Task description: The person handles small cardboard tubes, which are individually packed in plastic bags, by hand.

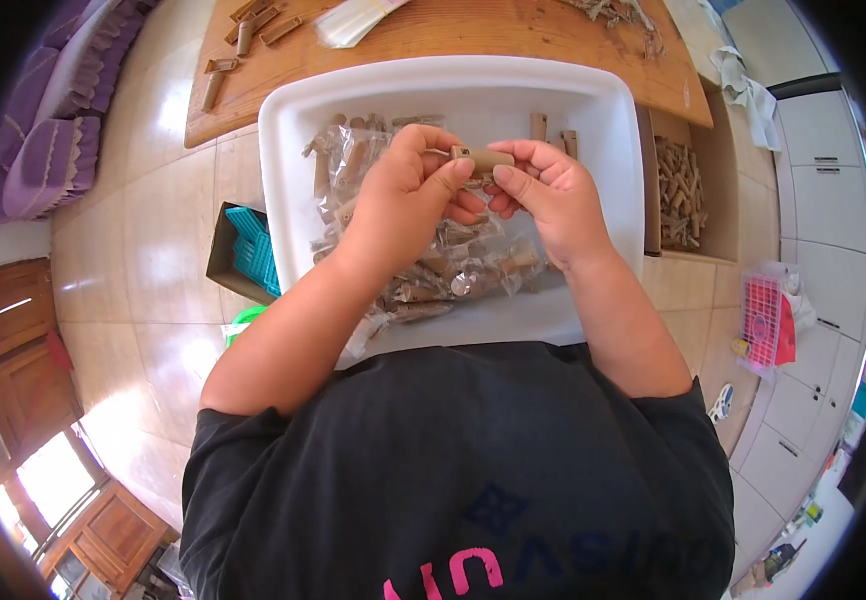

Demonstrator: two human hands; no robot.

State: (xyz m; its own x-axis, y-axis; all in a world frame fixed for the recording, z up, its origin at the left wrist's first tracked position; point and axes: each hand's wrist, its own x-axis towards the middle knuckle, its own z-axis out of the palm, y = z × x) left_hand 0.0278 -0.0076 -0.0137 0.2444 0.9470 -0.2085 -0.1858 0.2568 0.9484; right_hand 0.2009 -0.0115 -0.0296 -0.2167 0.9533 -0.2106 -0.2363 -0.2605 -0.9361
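Note:
Between my two hands, above a white plastic tub (278,190), is a short tan tube-shaped piece (488,160) lying roughly sideways. My left hand (403,190) pinches its left end, where a small dark hole shows. The thumb and fingers of my right hand (558,195) close on the other end. Below, clear plastic bags (468,265) filled with similar tan pieces lie in the tub, partly hidden by my hands and forearms. Two loose tan pieces (539,126) stand near the tub's far wall.
Beyond the tub, a wooden table (493,40) carries brown pieces (281,32) and flat clear bags (353,20). A cardboard box (721,180) of tan pieces stands at right. To the left, a small dark box (221,262) holds teal plastic items (253,250).

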